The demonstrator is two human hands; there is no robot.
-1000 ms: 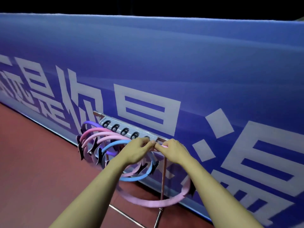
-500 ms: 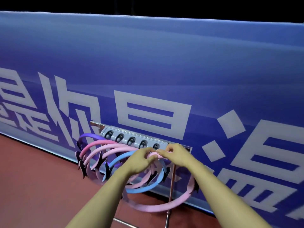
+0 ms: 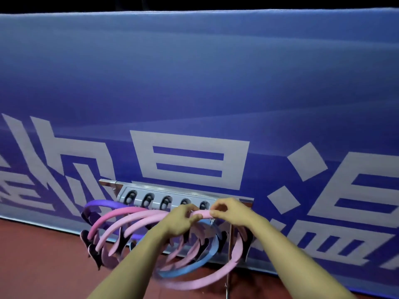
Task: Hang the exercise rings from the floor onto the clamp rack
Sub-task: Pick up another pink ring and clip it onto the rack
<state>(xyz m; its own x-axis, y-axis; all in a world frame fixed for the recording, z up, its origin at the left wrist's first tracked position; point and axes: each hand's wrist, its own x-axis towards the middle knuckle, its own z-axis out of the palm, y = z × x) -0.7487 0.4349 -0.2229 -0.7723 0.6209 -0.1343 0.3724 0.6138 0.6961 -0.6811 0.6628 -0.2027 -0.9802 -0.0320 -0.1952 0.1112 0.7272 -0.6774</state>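
Note:
A grey metal clamp rack (image 3: 172, 194) with a row of black clamps stands in front of a blue banner. Several exercise rings hang from it: a purple ring (image 3: 103, 204) at the left, pink rings (image 3: 129, 221) and a blue ring (image 3: 190, 267). A light pink ring (image 3: 216, 277) hangs at the rack's right end. My left hand (image 3: 183, 219) and my right hand (image 3: 231, 212) both pinch the top of that ring, just below the rightmost clamp. The clamp itself is partly hidden by my fingers.
The blue banner (image 3: 194, 93) with large white characters fills the background like a wall. Red floor (image 3: 43, 266) lies below it at the left. A thin metal leg (image 3: 230, 244) of the rack runs down at the right end.
The camera has moved closer and slightly right. Both hands stay at the top of the light pink ring by the rightmost clamp; my right hand's fingers have lifted a little.

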